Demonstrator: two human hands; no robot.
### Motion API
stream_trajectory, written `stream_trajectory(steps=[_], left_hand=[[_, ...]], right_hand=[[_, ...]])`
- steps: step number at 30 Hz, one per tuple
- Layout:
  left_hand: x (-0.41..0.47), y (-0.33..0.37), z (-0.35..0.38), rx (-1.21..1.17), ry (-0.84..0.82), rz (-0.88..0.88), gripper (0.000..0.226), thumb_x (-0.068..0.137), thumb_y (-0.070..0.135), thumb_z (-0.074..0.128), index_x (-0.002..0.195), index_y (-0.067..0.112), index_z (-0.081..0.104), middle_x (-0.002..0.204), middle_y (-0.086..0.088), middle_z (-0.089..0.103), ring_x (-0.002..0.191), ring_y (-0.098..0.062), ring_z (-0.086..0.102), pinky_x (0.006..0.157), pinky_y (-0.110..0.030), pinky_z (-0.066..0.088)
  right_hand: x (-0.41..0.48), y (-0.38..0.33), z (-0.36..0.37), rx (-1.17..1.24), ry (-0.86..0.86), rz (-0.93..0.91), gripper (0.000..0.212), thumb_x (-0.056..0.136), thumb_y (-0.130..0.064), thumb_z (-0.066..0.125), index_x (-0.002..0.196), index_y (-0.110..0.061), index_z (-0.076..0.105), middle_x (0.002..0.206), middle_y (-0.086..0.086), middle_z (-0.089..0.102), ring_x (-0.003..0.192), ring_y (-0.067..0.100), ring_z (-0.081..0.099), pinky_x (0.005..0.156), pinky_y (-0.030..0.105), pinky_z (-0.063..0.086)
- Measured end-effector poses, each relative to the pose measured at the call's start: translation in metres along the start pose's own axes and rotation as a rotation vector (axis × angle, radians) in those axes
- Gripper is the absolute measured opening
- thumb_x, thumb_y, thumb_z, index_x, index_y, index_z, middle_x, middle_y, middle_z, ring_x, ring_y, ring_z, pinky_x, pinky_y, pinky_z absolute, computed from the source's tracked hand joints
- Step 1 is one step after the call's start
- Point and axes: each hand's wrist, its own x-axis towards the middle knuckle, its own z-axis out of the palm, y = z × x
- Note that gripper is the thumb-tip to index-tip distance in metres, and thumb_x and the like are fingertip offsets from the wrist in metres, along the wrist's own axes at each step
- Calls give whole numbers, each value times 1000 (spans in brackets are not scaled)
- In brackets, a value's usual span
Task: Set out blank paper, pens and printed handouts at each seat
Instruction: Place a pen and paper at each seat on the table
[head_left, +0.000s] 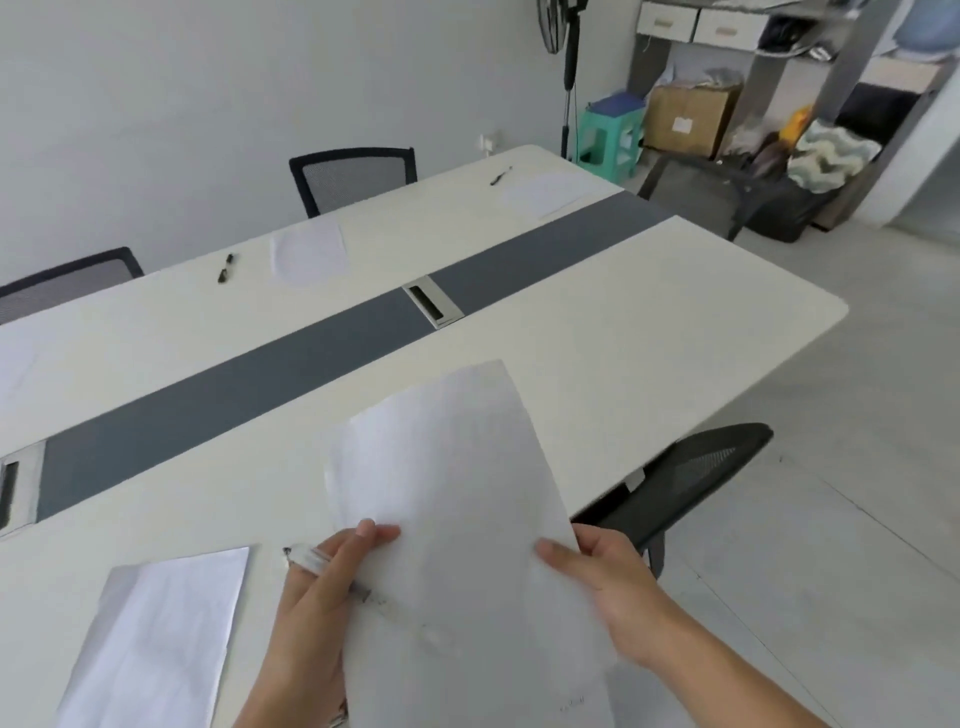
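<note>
Head view: the grip of the left hand (322, 587) pinches the left edge of a thin white paper sheet (452, 467), with a clear plastic pen (306, 561) tucked among its fingers. The right hand (597, 582) pinches the right edge. Held above the white table's (649, 322) near edge, the sheet looks light and floppy, best supported two-handed.

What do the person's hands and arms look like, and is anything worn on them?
Both the left hand and the right hand are bare: no gloves, and no ring shows on the visible fingers. The forearms are bare too; no sleeve reaches into view.
</note>
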Motion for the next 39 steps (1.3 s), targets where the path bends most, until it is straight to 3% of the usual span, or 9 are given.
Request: stream_trajectory(steps=[4, 7, 12, 15, 21, 24, 28, 34, 39], left_hand=[[13, -6, 39, -52, -40, 28, 23, 92, 13, 53, 89, -2, 69, 79, -10, 73, 68, -16, 70, 58, -25, 57], [29, -6, 56, -63, -74, 54, 23, 91, 10, 52, 87, -3, 71, 82, -15, 74, 71, -17, 71, 58, -21, 57], [71, -1, 68, -87, -125, 61, 20, 90, 6, 54, 94, -1, 72, 95, -19, 75, 83, -22, 72, 66, -24, 59], [93, 3, 77, -104, -119, 57, 19, 89, 2, 55, 95, 2, 73, 96, -16, 75, 83, -21, 72, 67, -25, 59], [114, 7, 82, -84, -47, 60, 21, 93, 2, 52, 96, 7, 73, 86, -11, 75, 76, -18, 70, 70, -32, 50], [122, 5, 77, -65, 1, 59, 22, 94, 5, 52, 99, 12, 73, 91, -11, 76, 79, -19, 71, 72, -36, 50], [133, -5, 79, -47, 66, 34, 25, 95, 7, 52, 112, 17, 67, 100, -7, 76, 88, -21, 72, 74, -35, 53], [147, -23, 100, -24, 156, -7, 37, 96, 7, 51, 128, 27, 54, 113, -4, 72, 98, -20, 70, 75, -31, 56], [165, -35, 119, -64, 301, -78, 30, 96, 7, 50, 119, 22, 62, 115, -10, 70, 100, -27, 68, 83, -40, 53]], right_hand=[[6, -28, -44, -33, 124, -81, 31, 81, -26, 75, 88, 4, 74, 95, 27, 73, 83, 37, 71, 82, 51, 55], [24, -44, -60, -90, 199, -175, 32, 92, -23, 64, 85, 7, 70, 89, 29, 71, 74, 31, 67, 71, 42, 53], [55, -79, -69, -160, 324, -295, 27, 97, -15, 57, 79, 3, 67, 68, 8, 70, 61, 16, 63, 55, 25, 50], [74, -102, -79, -202, 326, -308, 25, 96, -18, 58, 85, 3, 67, 81, 22, 70, 69, 24, 63, 65, 35, 49], [113, -122, -82, -235, 260, -275, 34, 91, -21, 66, 82, 11, 60, 78, 26, 64, 67, 26, 60, 63, 37, 46], [133, -116, -79, -268, 215, -249, 27, 90, -17, 68, 85, 9, 64, 90, 35, 65, 70, 32, 63, 67, 44, 50], [155, -111, -78, -345, 141, -200, 13, 89, -11, 68, 85, 1, 71, 89, 24, 73, 82, 44, 69, 78, 58, 54], [190, -117, -98, -434, -47, -88, 8, 87, -10, 69, 93, -5, 71, 92, 16, 76, 88, 40, 71, 83, 56, 55], [219, -139, -129, -532, -287, 70, 12, 90, -10, 66, 98, -7, 75, 99, 11, 77, 92, 30, 74, 79, 40, 58]])
